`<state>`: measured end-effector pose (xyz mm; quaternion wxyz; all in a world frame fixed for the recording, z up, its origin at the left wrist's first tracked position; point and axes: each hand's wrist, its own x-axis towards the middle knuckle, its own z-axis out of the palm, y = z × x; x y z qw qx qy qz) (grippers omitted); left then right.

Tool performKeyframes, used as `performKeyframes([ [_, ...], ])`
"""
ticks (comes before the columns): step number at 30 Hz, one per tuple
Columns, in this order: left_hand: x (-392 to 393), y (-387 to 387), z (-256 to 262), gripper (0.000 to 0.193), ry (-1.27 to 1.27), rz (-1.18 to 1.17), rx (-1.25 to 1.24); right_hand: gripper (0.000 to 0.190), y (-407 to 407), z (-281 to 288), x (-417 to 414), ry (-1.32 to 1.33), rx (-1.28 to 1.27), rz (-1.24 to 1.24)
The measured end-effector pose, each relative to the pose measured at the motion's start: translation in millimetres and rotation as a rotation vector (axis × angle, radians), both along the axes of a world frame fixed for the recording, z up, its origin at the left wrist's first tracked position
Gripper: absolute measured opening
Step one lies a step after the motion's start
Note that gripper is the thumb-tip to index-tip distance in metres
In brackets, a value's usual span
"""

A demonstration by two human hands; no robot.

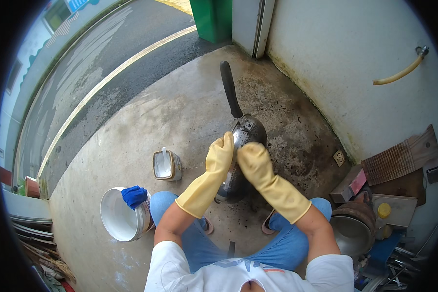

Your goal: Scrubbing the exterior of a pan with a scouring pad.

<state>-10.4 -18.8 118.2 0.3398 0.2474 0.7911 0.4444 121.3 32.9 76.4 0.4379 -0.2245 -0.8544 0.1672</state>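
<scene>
Yellow rubber gloves cover both my hands. A dark metal wok [257, 128] with a long black handle [229, 87] stands tilted on its edge over the concrete between my feet. My left hand [222, 148] is closed on the wok's rim at its left side. My right hand [253, 153] lies against the wok's blackened outer side, its fingers curled; whether something is in it is hidden. Left of my hands stands an open square tub [177, 168] with white contents and a white scoop. A blue cloth [134, 197] hangs over the rim of a white bucket [118, 215].
Dark wet debris covers the floor right of the wok, near a floor drain [339, 158]. A wooden washboard [388, 160], bowls [352, 233] and a yellow-capped bottle [384, 211] stand by the right wall. A hose [399, 75] hangs from the wall tap. A green bin [213, 20] stands ahead.
</scene>
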Motion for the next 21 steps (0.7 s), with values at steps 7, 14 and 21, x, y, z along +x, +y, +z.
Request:
performKeyframes([
  [7,-4.8,-18.5,1.4,0.063,0.072,-0.054,0.046,0.005,-16.4,-6.4,-4.7,0.004,0.007,0.020],
  [14,-13.3,-33.1,-13.4,0.063,0.095,-0.090,0.058,0.009,-20.0,-6.3,-0.9,-0.041,0.119,0.080],
  [21,-8.7,-38.8,-20.1,0.067,0.208,-0.121,0.104,0.013,-10.0,0.2,-3.4,-0.001,0.076,-0.071],
])
